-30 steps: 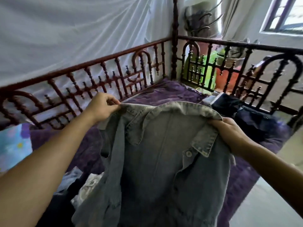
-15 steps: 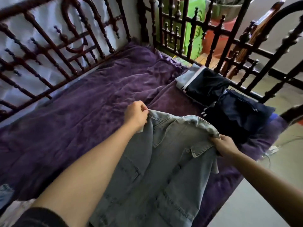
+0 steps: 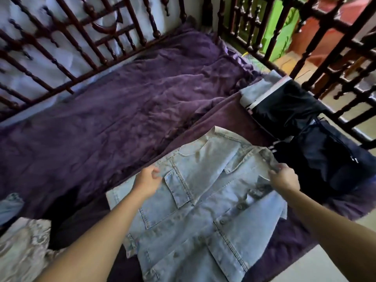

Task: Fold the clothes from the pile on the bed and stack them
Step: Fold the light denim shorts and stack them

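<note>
A light blue denim jacket [image 3: 203,202] lies spread front-up on the purple bedspread [image 3: 114,110], collar pointing away from me. My left hand [image 3: 147,181] pinches its left shoulder beside the chest pocket. My right hand [image 3: 283,179] grips the right shoulder at the collar edge. To the right, a stack of folded dark clothes [image 3: 317,159] sits on the bed near the rail, with a black folded piece [image 3: 284,106] and a pale garment behind it. At the lower left lies the unfolded pile, a pale patterned cloth [image 3: 22,247] and a bit of denim [image 3: 10,204].
A dark red wooden rail [image 3: 85,37] runs along the far side of the bed and around its right corner. Beyond the rail at the right stand green and red objects. The pale floor [image 3: 333,259] shows past the bed's near right edge.
The jacket has come down from being held up in the air and now lies flat on the bedspread. Both hands lowered with it, still holding the shoulders. My view tilted down.
</note>
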Demonstrator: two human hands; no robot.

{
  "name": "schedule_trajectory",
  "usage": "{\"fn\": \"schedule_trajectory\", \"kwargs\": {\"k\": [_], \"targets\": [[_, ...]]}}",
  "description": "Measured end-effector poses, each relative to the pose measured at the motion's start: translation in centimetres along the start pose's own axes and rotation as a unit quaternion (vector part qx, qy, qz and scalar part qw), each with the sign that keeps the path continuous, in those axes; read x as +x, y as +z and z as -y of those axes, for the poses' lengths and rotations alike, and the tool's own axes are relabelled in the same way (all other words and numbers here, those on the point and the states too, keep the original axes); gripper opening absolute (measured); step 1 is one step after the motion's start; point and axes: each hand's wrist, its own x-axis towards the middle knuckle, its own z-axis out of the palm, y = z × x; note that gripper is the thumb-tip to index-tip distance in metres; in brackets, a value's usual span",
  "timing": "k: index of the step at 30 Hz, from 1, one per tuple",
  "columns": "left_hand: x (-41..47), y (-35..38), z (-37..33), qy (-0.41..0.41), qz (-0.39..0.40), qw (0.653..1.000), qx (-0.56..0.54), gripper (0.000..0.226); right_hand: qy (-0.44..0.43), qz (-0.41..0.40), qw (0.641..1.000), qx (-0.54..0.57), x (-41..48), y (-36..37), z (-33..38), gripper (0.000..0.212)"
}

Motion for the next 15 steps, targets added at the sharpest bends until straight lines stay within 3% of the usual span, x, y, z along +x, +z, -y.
{"fn": "schedule_trajectory", "kwargs": {"k": [3,5,7,9,12,15], "targets": [[-1.5,-0.1,6.9,-0.096,0.009,0.995,-0.011,0.013,-0.078,0.030,0.997,0.005,-0.7,2.7,3.7,0.032],[-2.2,0.6,10.9,-0.159,0.008,0.986,-0.042,0.001,-0.010,0.099,0.988,0.118,-0.9,5.6,5.6,0.024],[-2.5,2.7,15.2,-0.228,-0.010,0.970,-0.086,0.014,0.103,0.177,0.952,0.229,-0.4,8.8,6.5,0.023],[-2.8,5.4,18.9,-0.297,-0.030,0.945,-0.134,0.012,0.173,0.212,0.924,0.269,1.0,11.6,6.8,0.028],[-2.9,9.6,22.4,-0.378,-0.044,0.890,-0.249,0.013,0.216,0.150,0.920,0.292,3.3,14.8,7.3,0.023],[-1.7,11.3,24.2,-0.401,-0.105,0.859,-0.299,0.019,0.192,0.053,0.899,0.390,5.1,15.1,8.8,0.006]]}}
